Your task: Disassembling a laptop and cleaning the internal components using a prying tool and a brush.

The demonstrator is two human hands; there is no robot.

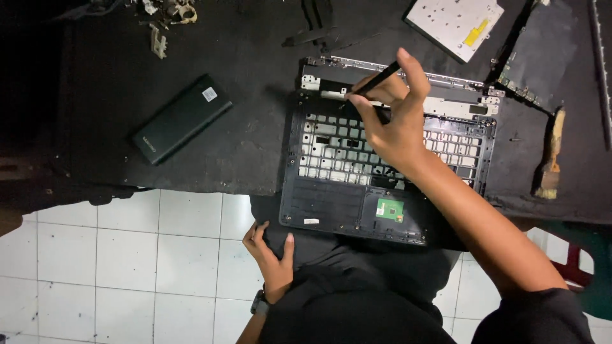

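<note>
A black laptop palmrest shell (331, 197) lies inside-up on the dark work mat, its keyboard grid and a small green circuit board (389, 209) showing. My right hand (392, 124) reaches over the shell and grips a thin black tool (377, 79) like a pen, its tip at the top left near the hinge bracket. My left hand (271, 255) rests below the table edge on my dark-clothed lap, fingers apart, touching the shell's lower left corner area and holding nothing.
A slim black rectangular pack (182, 118) lies left of the shell. A silver optical drive (454, 25) sits at top right, a dark circuit board (542, 57) beside it, a worn brush (549, 156) at the right edge. Metal scraps (167, 13) top left. White tiled floor (127, 255) below.
</note>
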